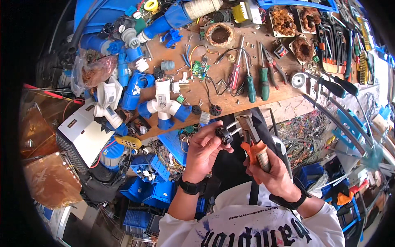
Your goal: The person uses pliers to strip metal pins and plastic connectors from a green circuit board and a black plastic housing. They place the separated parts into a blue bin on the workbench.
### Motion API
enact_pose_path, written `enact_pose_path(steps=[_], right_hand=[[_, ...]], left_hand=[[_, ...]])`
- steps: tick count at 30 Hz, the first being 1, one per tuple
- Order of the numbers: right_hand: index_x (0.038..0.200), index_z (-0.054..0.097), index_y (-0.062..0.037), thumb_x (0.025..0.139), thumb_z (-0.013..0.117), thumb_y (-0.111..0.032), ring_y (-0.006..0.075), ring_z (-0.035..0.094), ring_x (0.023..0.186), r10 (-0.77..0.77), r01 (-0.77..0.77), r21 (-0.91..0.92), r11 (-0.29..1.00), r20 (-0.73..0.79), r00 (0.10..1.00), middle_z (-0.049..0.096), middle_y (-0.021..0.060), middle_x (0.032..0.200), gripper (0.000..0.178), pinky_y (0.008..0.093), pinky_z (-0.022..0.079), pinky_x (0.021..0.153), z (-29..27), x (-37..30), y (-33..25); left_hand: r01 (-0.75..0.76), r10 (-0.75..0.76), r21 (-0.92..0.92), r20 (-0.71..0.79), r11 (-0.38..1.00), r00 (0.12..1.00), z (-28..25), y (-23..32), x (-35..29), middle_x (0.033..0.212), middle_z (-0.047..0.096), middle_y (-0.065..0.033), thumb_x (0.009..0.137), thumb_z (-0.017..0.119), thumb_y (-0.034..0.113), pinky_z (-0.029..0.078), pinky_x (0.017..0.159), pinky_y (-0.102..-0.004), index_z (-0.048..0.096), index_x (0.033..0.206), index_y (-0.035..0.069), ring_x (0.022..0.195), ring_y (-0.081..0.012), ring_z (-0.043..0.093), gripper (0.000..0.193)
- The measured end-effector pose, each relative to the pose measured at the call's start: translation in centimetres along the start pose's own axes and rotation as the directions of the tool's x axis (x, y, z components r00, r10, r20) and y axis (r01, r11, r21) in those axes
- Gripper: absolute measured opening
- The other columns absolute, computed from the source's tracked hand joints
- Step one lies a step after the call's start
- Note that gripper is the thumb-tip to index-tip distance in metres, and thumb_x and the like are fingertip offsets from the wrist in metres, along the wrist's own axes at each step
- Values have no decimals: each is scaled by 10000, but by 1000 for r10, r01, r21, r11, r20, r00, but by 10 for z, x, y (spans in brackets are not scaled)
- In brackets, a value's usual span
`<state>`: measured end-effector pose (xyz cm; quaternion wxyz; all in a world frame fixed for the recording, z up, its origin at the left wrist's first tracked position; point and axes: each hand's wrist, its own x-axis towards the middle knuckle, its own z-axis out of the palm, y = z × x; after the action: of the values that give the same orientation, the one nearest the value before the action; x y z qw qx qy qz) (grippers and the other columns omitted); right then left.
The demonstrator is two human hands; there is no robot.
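- Left hand [203, 152]: thumb and fingers pinch a small black part [224, 135]; grasp closed on it.
- Right hand [273, 175]: wrapped around the handles of the orange-handled pliers [259, 152]; the metal head points away from the body.
- Black part: held up in front of the torso, just to the left of the pliers' head, nearer the body than the worktop [279, 94] edge. Pale, thin prongs run from it toward the pliers; whether the jaws grip them cannot be made out.
- Both wrists carry dark bands; a white printed top [247, 222] covers the torso.
- Worktop, beyond the hands: red-handled screwdriver [235, 77], two green-handled screwdrivers (nearer one [251, 91]), and a second pair of pliers [273, 66] with its handles spread.
- Worktop, left part: white-and-blue branched fitting [162, 96] among other blue and white pipe pieces; green circuit board [200, 69] to its right.
- Worktop, far side: square-framed ring with brown filling [219, 35]; three similar brown-filled pieces farther right.
- Below the worktop: blue bins [150, 168] at left, tangled wires [298, 127] at right.
- Left of the bins: yellow handheld device [128, 142], near a white panel [84, 131].
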<state>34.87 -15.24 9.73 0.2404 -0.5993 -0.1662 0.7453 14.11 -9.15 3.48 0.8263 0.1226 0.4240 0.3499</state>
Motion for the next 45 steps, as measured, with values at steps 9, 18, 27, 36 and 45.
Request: enact_pose_path(steps=[9,18,27,36,45], right_hand=[[1288,489,-40,925,581,-66,79,591,779,-41,42,64,997,-18,999,621,22,936,375,232,499,669,12,3,4],[1301,460,-21,925,573,-58,103,602,807,39,-39,190,981,7,999,610,55,992,394,252,507,716,16,6,-4],[1282,465,-12,933,558,-57,116,609,813,78,-81,195,977,26,997,609,52,997,365,263,513,732,14,8,-3],[1299,457,-17,937,555,-65,113,610,813,39,-47,175,984,54,998,609,47,987,378,254,507,724,10,6,-2],[1294,472,-25,911,600,-70,97,614,811,-7,2,71,997,67,998,640,34,956,406,254,504,699,17,-2,3]], left_hand=[[39,-36,102,-35,994,999,6,6,-3,1006,653,-92,924,636,108,607,744,-389,536,1321,55,866,-209,668,413],[35,-25,131,-78,991,997,10,7,-8,1018,664,-116,916,642,90,616,745,-382,545,1304,41,867,-214,681,404],[-28,48,198,-96,980,994,19,10,-10,1051,661,-141,931,618,86,613,767,-375,519,1316,7,872,-223,682,406],[-37,46,82,-103,996,994,20,8,-11,1066,649,-142,944,598,89,614,771,-376,499,1326,9,874,-219,678,403],[-13,7,-77,-75,997,997,25,2,-10,1087,584,-120,996,507,147,610,688,-357,398,1420,63,852,-208,642,446]])
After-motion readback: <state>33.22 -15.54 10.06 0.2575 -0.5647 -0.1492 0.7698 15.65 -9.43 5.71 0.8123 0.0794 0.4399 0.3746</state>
